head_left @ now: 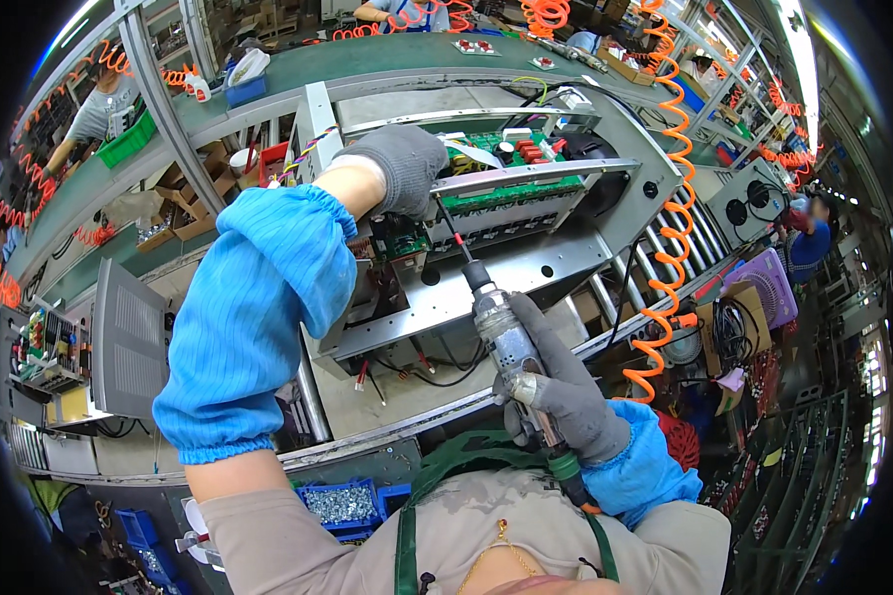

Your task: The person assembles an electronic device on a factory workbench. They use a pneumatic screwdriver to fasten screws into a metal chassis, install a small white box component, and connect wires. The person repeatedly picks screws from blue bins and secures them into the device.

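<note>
Roller conveyor [701,246] in factory hall. Right hand [573,402] clamped around power screwdriver [507,335]; long axis diagonal, bit [453,228] pointing far left. Left hand [404,169] at chassis crossbar [536,177]; grip unclear.

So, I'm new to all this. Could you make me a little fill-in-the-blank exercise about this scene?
1. The right hand holds a power screwdriver whose bit points ____ the person's chest.
2. The left hand wears a glove coloured ____.
3. The circuit board inside the metal case is ____.
4. The coiled hose hanging right of the case is ____.

Missing words: away from; grey; green; orange.
</note>
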Motion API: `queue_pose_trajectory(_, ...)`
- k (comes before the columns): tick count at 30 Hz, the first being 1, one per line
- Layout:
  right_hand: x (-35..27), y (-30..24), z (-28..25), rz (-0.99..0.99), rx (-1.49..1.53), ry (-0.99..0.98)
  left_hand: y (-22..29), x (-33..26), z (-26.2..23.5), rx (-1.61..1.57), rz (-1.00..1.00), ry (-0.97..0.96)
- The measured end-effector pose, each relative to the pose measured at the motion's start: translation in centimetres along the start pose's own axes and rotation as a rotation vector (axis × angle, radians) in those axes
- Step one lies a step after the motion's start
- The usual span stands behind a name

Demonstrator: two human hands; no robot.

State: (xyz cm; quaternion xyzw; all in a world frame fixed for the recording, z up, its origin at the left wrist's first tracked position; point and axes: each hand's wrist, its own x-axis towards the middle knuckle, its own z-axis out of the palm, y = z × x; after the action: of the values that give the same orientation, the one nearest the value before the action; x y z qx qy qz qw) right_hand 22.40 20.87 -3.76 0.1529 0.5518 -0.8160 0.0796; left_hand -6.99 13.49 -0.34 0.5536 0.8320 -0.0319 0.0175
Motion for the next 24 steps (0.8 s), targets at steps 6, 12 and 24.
queue_pose_trajectory(6,-1.4,1.2,-3.2,-0.005,0.058,-0.095,-0.2,-0.6,0.2,-0.092,0.04,0.074)
queue_pose_trajectory(12,-6.0,5.0,-13.2,0.134,-0.795,-0.118,0.4,-1.6,-0.2,-0.1,0.055,0.123)
queue_pose_trajectory(24,-6.0,4.5,-23.5,0.204,-1.378,-0.011,19.7,-2.1,7.8,-0.48,0.548,0.16)
